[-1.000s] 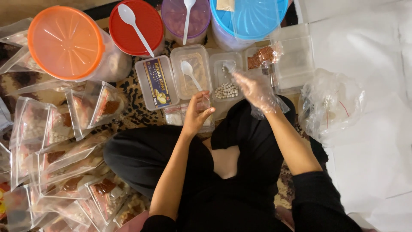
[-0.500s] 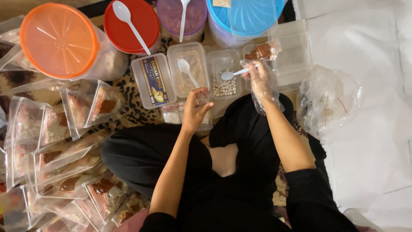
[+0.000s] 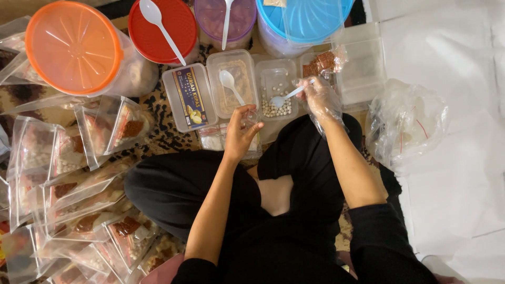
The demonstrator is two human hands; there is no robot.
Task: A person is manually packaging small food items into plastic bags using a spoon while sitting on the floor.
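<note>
head | right hand [image 3: 322,99] grip grasps white spoon [image 3: 286,97] over bead tub [image 3: 277,88] | left hand [image 3: 241,132] grip pinches clear pouch [image 3: 251,121]

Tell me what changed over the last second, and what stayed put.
The gloved right hand took up a white spoon, which it did not hold a second ago, and now dips it into the small tub of pale beads. The bare left hand stayed at the clear bag in front of the tubs. The lidded containers and filled packets did not move.
</note>
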